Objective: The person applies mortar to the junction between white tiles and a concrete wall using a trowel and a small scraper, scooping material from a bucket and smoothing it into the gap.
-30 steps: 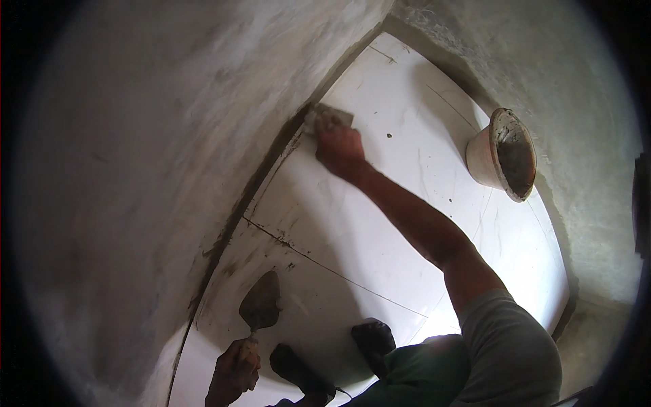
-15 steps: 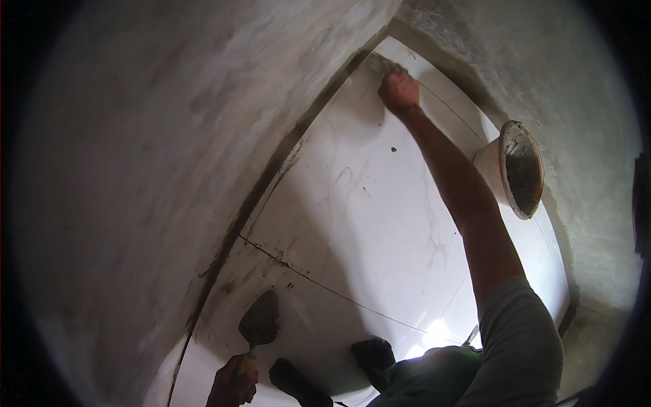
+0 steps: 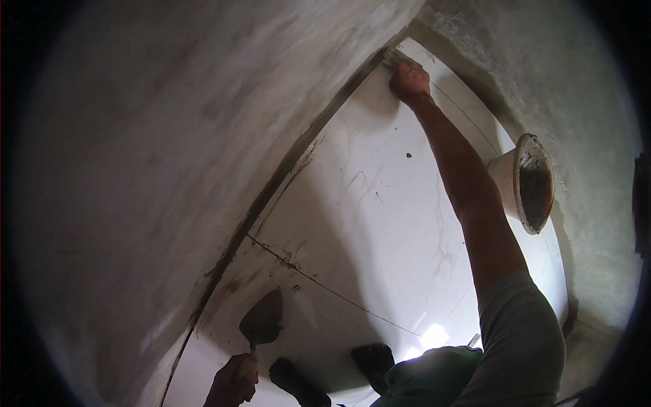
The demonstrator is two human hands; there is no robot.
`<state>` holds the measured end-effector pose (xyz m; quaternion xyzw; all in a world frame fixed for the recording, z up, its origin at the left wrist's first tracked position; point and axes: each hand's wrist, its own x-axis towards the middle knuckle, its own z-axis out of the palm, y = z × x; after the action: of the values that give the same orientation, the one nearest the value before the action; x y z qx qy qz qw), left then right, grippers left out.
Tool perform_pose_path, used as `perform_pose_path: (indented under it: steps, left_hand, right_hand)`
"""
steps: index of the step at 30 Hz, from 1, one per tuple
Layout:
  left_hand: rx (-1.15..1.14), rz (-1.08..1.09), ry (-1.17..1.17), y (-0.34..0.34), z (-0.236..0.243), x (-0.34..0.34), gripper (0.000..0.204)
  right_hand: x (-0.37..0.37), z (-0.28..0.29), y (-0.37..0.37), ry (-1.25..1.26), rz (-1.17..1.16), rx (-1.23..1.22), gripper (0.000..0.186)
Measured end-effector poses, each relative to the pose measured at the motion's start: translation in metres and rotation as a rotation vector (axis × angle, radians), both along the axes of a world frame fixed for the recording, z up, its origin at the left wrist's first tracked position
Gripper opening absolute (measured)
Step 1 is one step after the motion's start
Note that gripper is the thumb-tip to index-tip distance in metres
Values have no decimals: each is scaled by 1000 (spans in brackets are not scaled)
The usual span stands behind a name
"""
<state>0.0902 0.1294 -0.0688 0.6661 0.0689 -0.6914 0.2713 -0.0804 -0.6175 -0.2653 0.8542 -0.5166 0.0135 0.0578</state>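
Observation:
My right hand (image 3: 411, 83) reaches into the far corner, its fingers closed round a small greyish piece (image 3: 400, 57) whose kind I cannot make out. That piece lies against the edge of the white tiled floor (image 3: 380, 197), at the dark gap along the left wall. Low in the view, my left hand (image 3: 232, 381) grips the handle of a pointing trowel (image 3: 262, 317). The trowel's dark, leaf-shaped blade points away from me above the tile.
A bucket (image 3: 505, 178) with a crusted rim stands tilted in view beside my right forearm, near the right wall (image 3: 576, 102). The left wall (image 3: 169, 136) is bare plaster. Dark feet (image 3: 298, 383) show below. Mortar smears and crumbs dot the tiles, with bright glare near my body.
My right hand has moved slightly left, bringing the greyish piece up to the gap by the left wall. The view has shifted a little. My left hand still holds the trowel.

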Motion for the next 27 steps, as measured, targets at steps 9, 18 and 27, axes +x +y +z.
perform_pose_path:
  steps: [9, 18, 27]
  left_hand:
    - [-829, -682, -461, -171, -93, -29, 41]
    - [-1162, -303, -832, -360, -190, -173, 46]
    - [-1265, -206, -1104, -354, -204, -182, 49]
  right_hand:
    - [-43, 42, 133, -244, 396, 119, 48]
    - [-84, 37, -6, -241, 194, -234, 42]
    - [-19, -2, -45, -207, 82, -214, 54]
